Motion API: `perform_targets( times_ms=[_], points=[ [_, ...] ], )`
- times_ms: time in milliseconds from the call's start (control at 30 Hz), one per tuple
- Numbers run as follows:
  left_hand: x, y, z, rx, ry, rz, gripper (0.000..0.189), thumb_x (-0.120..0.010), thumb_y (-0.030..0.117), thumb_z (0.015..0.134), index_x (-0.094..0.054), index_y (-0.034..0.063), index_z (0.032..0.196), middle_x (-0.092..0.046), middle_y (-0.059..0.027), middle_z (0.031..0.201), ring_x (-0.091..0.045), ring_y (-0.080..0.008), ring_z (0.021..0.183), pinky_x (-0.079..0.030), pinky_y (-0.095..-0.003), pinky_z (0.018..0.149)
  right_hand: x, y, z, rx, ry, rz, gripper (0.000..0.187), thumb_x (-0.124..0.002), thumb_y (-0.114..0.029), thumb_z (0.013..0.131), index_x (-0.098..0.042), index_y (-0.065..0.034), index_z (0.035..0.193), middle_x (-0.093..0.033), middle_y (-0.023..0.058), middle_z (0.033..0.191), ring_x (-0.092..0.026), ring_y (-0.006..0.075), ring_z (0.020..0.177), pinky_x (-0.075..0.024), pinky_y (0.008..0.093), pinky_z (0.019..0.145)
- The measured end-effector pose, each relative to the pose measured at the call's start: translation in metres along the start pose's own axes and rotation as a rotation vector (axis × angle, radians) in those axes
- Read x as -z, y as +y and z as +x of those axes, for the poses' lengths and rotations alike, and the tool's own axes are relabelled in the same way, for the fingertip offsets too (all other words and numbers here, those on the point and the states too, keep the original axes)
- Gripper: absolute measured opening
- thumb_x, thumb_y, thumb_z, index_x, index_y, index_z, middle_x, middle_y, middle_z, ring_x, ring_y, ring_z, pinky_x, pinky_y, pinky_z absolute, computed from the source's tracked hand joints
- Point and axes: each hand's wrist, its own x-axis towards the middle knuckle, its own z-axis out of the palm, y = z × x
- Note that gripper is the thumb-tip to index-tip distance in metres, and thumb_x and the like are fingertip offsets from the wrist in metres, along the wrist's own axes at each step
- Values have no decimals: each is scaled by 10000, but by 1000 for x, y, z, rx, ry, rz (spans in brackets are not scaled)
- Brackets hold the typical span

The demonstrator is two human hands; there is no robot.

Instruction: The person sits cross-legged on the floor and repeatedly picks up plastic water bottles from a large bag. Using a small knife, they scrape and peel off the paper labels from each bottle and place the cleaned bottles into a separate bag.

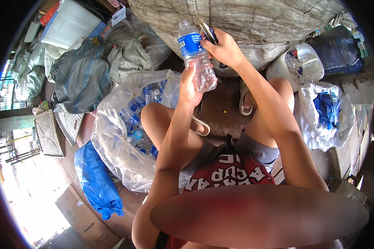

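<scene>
My left hand [190,85] grips the lower part of a clear plastic water bottle [202,70], which is tilted, capless and wrapped in a blue label. My right hand [221,46] is at the bottle's label and holds a dark-handled tool [209,32], seemingly a cutter or knife; its exact kind is unclear. The fingertips of that hand touch the label's edge. Beside my left knee, a large clear plastic bag [112,149] holds several bottles with blue labels. On the right, an open white sack [311,124] contains crumpled blue plastic pieces [327,109], which look like labels.
A big, stuffed woven sack [255,25] lies just beyond my hands. Right of it is a white plastic container [277,68] with scraps inside. Filled grey sacks [81,74] and a white box [70,25] are at left. A blue bag [96,180] and flattened cardboard [87,218] lie lower left.
</scene>
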Motion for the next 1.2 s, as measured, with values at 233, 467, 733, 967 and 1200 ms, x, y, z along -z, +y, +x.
perform_targets(
  times_ms=[233,467,733,967,1200],
  points=[
    [-1,5,-14,246,-428,-416,860,-547,576,956,-300,-44,1499,-618,-203,1132,-676,-318,725,-556,-411,597,21,11,-3,-39,22,160,155,-617,-111,870,-623,18,956,-590,38,611,-552,121,528,-450,306,501],
    [-22,24,-47,442,-628,-210,957,-656,544,873,-313,-133,1457,-621,-249,1061,-648,-260,627,-552,-365,568,83,29,-12,-108,212,749,42,-600,-57,929,-611,-18,919,-540,41,634,-475,117,506,-372,289,463],
    [9,13,-41,232,-153,649,483,-625,224,990,-486,-17,1385,-649,-118,1181,-628,-168,1022,-495,-308,927,285,22,-106,-188,833,-305,50,-586,-97,881,-584,-48,890,-541,36,644,-507,133,536,-394,307,486],
    [7,21,-37,20,28,778,635,-605,240,998,-341,-51,1496,-427,-162,1487,-416,-227,1352,-288,-357,1146,447,126,-278,-273,1242,-1017,290,-641,-309,831,-650,-61,982,-700,197,887,-685,384,849,-535,416,764],
    [-11,19,-25,-53,-40,863,625,-565,254,1019,-316,-49,1505,-417,-156,1499,-422,-228,1340,-303,-374,1139,553,169,-380,-669,1417,-1224,260,-556,-336,880,-643,-143,1029,-674,170,1032,-651,415,949,-517,517,796]
  ],
)
